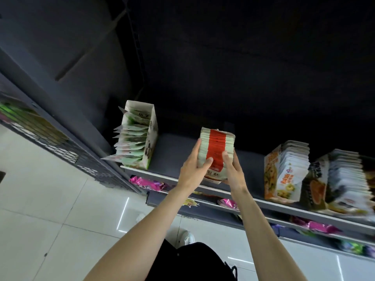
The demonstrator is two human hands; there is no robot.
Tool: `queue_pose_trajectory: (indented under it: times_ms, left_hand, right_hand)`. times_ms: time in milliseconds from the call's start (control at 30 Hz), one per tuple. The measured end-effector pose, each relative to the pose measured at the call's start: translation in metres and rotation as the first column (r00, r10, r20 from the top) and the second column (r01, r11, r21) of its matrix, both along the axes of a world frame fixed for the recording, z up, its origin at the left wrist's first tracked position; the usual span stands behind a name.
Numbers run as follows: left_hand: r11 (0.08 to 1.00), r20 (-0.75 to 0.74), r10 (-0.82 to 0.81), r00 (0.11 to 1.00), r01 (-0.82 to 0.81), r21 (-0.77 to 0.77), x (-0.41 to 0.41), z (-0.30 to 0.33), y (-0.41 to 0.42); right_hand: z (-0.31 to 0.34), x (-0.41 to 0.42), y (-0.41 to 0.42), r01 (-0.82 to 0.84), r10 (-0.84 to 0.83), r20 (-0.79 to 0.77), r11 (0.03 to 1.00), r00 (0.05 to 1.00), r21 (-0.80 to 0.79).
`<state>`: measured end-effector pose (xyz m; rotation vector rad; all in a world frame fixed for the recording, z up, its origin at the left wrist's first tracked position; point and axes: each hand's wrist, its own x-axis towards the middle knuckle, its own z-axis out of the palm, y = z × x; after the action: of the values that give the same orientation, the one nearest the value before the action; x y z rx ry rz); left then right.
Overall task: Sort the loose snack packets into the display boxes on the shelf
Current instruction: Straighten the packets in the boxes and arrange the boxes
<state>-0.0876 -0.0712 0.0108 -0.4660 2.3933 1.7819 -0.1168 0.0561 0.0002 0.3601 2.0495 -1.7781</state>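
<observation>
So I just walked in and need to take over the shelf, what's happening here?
A person holds the red-and-white packet box at the top shelf edge, left hand gripping its side, right hand on the other side. A green packet box stands to its left, two more boxes to its right.

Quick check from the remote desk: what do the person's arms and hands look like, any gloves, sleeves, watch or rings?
Both forearms are bare as far as the view reaches: no sleeves show. The left hand and the right hand wear no gloves, and no watch, bracelet or ring is visible on the sides facing the camera. Lower in the view, dark clothing and a white shoe show.
</observation>
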Motion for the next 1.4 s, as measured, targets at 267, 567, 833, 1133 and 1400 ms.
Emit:
queue_pose_trajectory:
  times_ms: [267,567,833,1133,1400]
  left_hand:
    - [0.980,-0.014,-0.200,0.980,0.200,-0.015,-0.007,0.006,0.068]
    - [0.928,-0.053,-0.226,0.973,0.199,-0.316,-0.003,0.021,0.055]
    - [0.686,-0.600,0.350,0.719,-0.633,-0.359,0.087,0.023,-0.099]
    - [0.574,-0.220,0.248,0.944,-0.326,-0.752,0.094,-0.011,-0.178]
    - [0.393,-0.222,-0.031,0.975,-0.192,-0.899,0.065,-0.009,-0.200]
  right_hand:
    - [0.005,0.000,0.077,0.156,-0.154,-0.030,0.987,0.988,0.048]
    - [0.036,0.010,0.086,0.351,-0.175,-0.457,0.874,0.872,0.336]
    - [0.044,0.028,-0.053,-0.120,0.366,-0.588,0.902,0.721,0.415]
    - [0.019,-0.043,-0.183,-0.335,0.388,-0.242,0.913,0.889,0.233]
    - [-0.007,-0.072,-0.231,-0.344,0.406,-0.127,0.874,0.905,0.342]
